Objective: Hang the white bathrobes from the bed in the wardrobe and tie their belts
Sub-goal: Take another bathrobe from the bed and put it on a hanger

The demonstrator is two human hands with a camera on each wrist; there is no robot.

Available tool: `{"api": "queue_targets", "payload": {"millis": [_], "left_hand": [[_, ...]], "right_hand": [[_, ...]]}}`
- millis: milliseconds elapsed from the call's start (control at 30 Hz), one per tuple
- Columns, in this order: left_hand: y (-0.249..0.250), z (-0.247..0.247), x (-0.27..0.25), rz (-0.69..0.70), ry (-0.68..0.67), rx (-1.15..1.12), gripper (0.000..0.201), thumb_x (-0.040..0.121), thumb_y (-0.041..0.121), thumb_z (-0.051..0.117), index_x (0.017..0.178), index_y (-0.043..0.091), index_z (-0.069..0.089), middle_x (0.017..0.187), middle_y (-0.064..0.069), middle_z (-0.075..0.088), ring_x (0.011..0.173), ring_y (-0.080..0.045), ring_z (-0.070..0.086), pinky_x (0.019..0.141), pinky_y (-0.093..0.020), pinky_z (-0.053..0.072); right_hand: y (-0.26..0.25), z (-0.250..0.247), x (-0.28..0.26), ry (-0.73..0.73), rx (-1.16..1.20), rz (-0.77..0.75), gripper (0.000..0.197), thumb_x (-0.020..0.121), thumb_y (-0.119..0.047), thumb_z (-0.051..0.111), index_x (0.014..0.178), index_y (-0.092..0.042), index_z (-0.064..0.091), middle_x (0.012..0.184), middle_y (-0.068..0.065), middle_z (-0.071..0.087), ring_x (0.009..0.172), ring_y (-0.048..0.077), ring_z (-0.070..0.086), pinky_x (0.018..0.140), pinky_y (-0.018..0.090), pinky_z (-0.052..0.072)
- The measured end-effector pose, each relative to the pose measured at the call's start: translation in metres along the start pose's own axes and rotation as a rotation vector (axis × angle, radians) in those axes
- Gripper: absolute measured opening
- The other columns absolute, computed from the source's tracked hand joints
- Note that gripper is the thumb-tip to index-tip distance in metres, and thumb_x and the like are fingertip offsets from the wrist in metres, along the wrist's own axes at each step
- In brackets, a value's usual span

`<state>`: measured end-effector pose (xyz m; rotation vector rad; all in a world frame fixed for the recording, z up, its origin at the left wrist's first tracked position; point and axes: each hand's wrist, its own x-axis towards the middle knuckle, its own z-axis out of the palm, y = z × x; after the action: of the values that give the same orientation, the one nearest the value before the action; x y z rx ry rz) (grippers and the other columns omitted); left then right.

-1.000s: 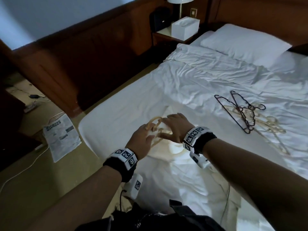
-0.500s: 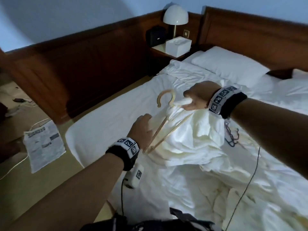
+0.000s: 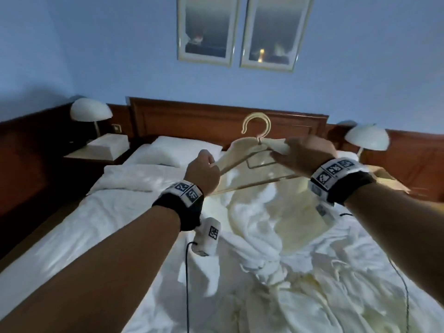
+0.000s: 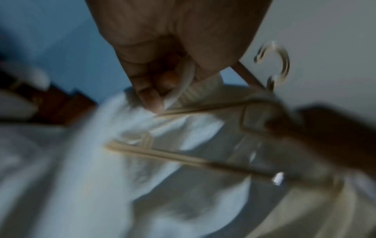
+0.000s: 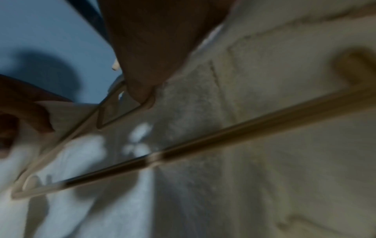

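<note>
A white bathrobe (image 3: 259,219) hangs from a cream plastic hanger (image 3: 255,121) that I hold up above the bed (image 3: 72,236). My left hand (image 3: 204,171) pinches the robe's collar edge at the hanger's left arm; the left wrist view shows its fingers (image 4: 150,96) curled on the white fabric (image 4: 183,90). My right hand (image 3: 305,152) grips the robe's collar and the hanger near its neck, with a fingertip (image 5: 140,93) on the hanger's inner frame (image 5: 114,112). The robe's lower part trails onto the sheets. The wardrobe is not in view.
A wooden headboard (image 3: 216,116) runs behind the bed, with a white pillow (image 3: 177,150) at the left. Dome lamps (image 3: 91,111) stand on both sides; the right lamp (image 3: 367,138) is near my right wrist. Two framed pictures (image 3: 235,30) hang on the blue wall.
Both hands have raised the hanger and robe from the bed up to headboard height, and my view has swung up from the mattress to the wall.
</note>
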<state>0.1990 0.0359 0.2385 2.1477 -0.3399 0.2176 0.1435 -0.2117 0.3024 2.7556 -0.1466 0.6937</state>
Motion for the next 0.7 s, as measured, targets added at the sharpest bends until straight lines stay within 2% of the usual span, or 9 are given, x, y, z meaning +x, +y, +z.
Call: {"api": "queue_targets", "payload": {"millis": [67,133,200,267,367,433,467,533,700], "left_hand": [[0.012,0.002,-0.007,0.044,-0.054,-0.110,0.006,0.077,0.017,0.042,0.082,0.015,0.046,0.072,-0.007,0.057,0.070,-0.035,0.061,0.059,-0.047,0.057],[0.007,-0.010,-0.013,0.077,-0.075,-0.074,0.007,0.074,0.013,0.044,0.079,0.016,0.047,0.069,-0.005,0.056,0.067,-0.032,0.060,0.055,-0.040,0.053],[-0.008,-0.031,-0.022,0.072,-0.135,0.151,0.015,0.073,0.007,0.047,0.082,0.020,0.048,0.074,-0.001,0.056,0.070,-0.023,0.055,0.055,-0.031,0.043],[-0.030,-0.049,-0.031,0.026,-0.204,0.300,0.019,0.075,0.005,0.050,0.086,0.020,0.049,0.081,0.001,0.056,0.073,-0.019,0.054,0.056,-0.027,0.043],[-0.056,-0.082,-0.047,0.008,-0.268,-0.152,0.013,0.084,0.001,0.051,0.092,0.010,0.056,0.087,-0.005,0.060,0.080,-0.023,0.061,0.075,-0.036,0.057],[-0.083,-0.112,-0.056,0.066,-0.018,-0.269,0.018,0.086,0.006,0.054,0.104,0.006,0.058,0.103,-0.008,0.059,0.097,-0.021,0.057,0.091,-0.038,0.051],[-0.100,-0.130,-0.061,0.092,0.121,-0.121,0.028,0.087,0.018,0.059,0.114,0.010,0.056,0.114,-0.007,0.055,0.105,-0.020,0.052,0.095,-0.038,0.045],[-0.136,-0.171,-0.073,0.098,0.149,0.223,0.051,0.089,0.043,0.054,0.127,0.010,0.048,0.122,-0.009,0.051,0.112,-0.025,0.049,0.097,-0.041,0.041],[-0.173,-0.333,-0.093,0.022,0.107,0.524,0.029,0.102,0.034,0.042,0.120,0.011,0.045,0.104,-0.015,0.064,0.095,-0.035,0.064,0.079,-0.040,0.048]], "right_hand": [[0.003,0.009,-0.018,-0.018,0.015,0.040,0.052,0.085,-0.072,0.040,0.084,-0.023,0.057,0.064,-0.005,0.048,0.064,0.023,0.054,0.056,0.027,0.039],[0.007,0.011,-0.028,-0.034,0.003,0.037,0.051,0.088,-0.070,0.037,0.087,-0.023,0.058,0.066,-0.006,0.049,0.065,0.024,0.057,0.055,0.028,0.042],[0.003,0.004,-0.029,-0.052,-0.024,0.037,0.048,0.090,-0.066,0.038,0.089,-0.022,0.058,0.068,-0.005,0.050,0.068,0.024,0.059,0.057,0.029,0.047],[-0.022,-0.009,-0.025,-0.026,-0.027,-0.011,0.046,0.091,-0.065,0.039,0.084,-0.022,0.055,0.069,-0.004,0.054,0.068,0.024,0.058,0.057,0.029,0.047],[-0.085,-0.033,-0.007,-0.018,0.104,-0.092,0.045,0.088,-0.069,0.042,0.075,-0.026,0.046,0.069,-0.005,0.050,0.077,0.026,0.062,0.057,0.029,0.037],[-0.133,-0.053,0.009,-0.054,0.172,-0.131,0.050,0.084,-0.075,0.042,0.075,-0.025,0.048,0.068,-0.005,0.047,0.076,0.027,0.058,0.061,0.029,0.037],[-0.157,-0.063,0.017,-0.070,0.204,-0.148,0.052,0.083,-0.076,0.042,0.075,-0.025,0.049,0.066,-0.006,0.046,0.073,0.026,0.053,0.063,0.029,0.037],[-0.208,-0.084,0.029,-0.096,0.267,-0.205,0.053,0.082,-0.076,0.044,0.071,-0.025,0.047,0.065,-0.008,0.045,0.071,0.022,0.049,0.064,0.029,0.038],[-0.348,-0.164,0.064,-0.028,0.295,-0.458,0.052,0.081,-0.077,0.044,0.076,-0.026,0.051,0.083,-0.004,0.061,0.082,0.023,0.056,0.066,0.031,0.038]]}}
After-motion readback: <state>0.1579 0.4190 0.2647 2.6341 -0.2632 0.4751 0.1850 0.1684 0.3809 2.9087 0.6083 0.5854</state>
